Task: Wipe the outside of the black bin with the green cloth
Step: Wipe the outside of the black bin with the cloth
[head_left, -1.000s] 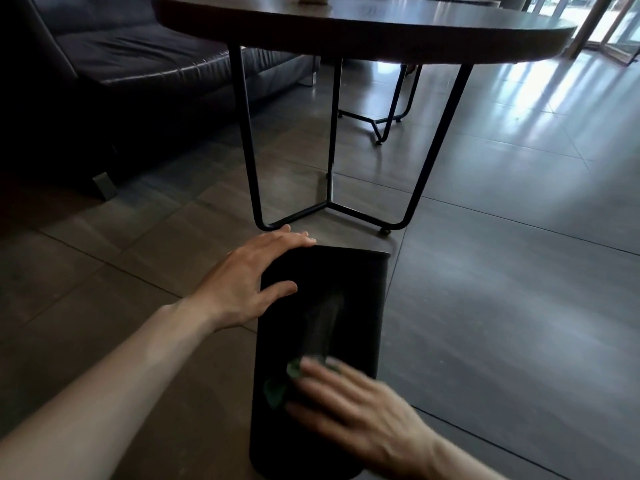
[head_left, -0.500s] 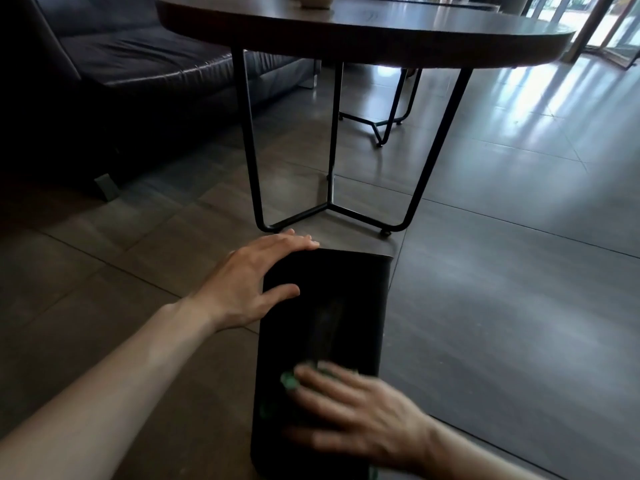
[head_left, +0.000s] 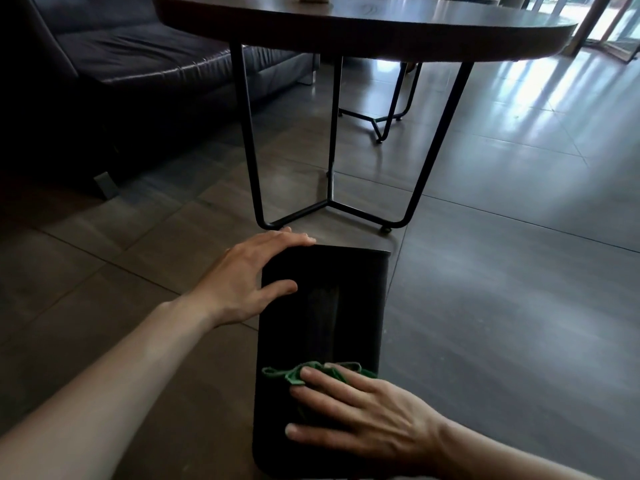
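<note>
Down on the tiled floor (head_left: 502,306) by the round table (head_left: 363,29), I'm laying the black bin (head_left: 322,306) flat, left hand (head_left: 249,282) spread bracing its far end, right hand (head_left: 363,410) flat, pressing the green cloth (head_left: 294,375) against its side so it isn't sliding.

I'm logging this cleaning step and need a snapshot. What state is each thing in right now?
Black plastic bin: lying on its side on the tiled floor.
Green cloth: crumpled, pressed flat against the bin's upper side.
Left hand: open, steadying the bin's far end.
Right hand: flat, fingers spread on the cloth.
Round wooden table: upright on black metal legs.
</note>
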Tool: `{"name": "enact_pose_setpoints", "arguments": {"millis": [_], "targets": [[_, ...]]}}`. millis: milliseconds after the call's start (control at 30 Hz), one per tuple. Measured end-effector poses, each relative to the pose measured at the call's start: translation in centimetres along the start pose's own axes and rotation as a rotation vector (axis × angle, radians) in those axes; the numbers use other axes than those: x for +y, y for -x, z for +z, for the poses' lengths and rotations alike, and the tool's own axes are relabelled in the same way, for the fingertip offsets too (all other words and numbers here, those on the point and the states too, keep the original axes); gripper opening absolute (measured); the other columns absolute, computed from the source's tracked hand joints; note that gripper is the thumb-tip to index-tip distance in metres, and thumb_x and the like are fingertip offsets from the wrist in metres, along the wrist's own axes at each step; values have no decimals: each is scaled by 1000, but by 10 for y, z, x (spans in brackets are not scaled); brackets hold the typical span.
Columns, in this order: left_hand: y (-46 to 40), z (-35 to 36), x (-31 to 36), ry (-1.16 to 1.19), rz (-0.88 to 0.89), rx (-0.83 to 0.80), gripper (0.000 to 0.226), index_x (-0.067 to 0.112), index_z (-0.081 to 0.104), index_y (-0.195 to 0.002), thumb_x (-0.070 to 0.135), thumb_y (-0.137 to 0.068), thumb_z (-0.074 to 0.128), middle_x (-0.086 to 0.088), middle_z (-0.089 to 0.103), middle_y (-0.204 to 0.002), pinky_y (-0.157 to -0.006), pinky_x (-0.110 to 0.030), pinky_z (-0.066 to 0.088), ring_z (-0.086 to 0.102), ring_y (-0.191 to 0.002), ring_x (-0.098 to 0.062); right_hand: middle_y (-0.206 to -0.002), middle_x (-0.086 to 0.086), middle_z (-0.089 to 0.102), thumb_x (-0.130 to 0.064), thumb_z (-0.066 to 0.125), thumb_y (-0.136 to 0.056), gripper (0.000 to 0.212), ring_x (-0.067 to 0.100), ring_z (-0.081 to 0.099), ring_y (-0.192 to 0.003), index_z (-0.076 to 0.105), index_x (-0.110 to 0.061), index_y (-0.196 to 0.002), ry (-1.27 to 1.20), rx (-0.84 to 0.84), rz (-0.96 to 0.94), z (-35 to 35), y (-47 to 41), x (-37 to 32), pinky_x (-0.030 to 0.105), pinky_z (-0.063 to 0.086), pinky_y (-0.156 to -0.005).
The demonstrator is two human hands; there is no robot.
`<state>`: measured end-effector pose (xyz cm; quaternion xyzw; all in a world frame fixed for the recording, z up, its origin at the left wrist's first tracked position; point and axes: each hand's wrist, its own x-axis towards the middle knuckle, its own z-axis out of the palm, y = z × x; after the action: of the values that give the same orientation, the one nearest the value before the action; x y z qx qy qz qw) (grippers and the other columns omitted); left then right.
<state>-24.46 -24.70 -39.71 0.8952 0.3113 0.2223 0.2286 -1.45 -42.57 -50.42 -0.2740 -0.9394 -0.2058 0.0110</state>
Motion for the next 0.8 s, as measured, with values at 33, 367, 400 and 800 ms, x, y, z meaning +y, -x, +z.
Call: {"name": "enact_pose_setpoints", "arguments": {"millis": [33, 367, 400, 800], "targets": [[-1, 1, 1, 5, 6, 1, 67, 47, 44, -144, 27, -88, 76, 22, 50, -148, -120, -36, 34, 31, -148, 2, -172, 15, 24, -30, 39, -113, 60, 37, 12, -161, 14, -25, -168, 2, 9, -37, -1, 0, 5, 45, 31, -126], [-2, 3, 3, 27, 16, 13, 67, 42, 47, -144, 24, -87, 77, 18, 51, -147, -121, -37, 34, 37, -146, -2, -162, 19, 42, -25, 60, -107, 51, 37, 28, -158, 46, -23, -157, -50, 319, 425, -17, -19, 87, 53, 42, -119], [-4, 5, 4, 18, 18, 19, 67, 40, 47, -144, 24, -86, 78, 19, 51, -148, -120, -35, 33, 37, -146, -2, -162, 21, 41, -26, 63, -106, 53, 38, 27, -158, 47, -20, -156, -72, 381, 605, -21, -27, 92, 56, 44, -117], [-4, 5, 4, 8, 30, 13, 67, 44, 46, -144, 26, -87, 77, 22, 50, -147, -120, -33, 33, 33, -147, 2, -174, 20, 3, -87, 57, -81, 120, 39, 13, -161, 10, -19, -168, -1, 15, 181, 8, -12, -2, 50, 14, -131]]}}
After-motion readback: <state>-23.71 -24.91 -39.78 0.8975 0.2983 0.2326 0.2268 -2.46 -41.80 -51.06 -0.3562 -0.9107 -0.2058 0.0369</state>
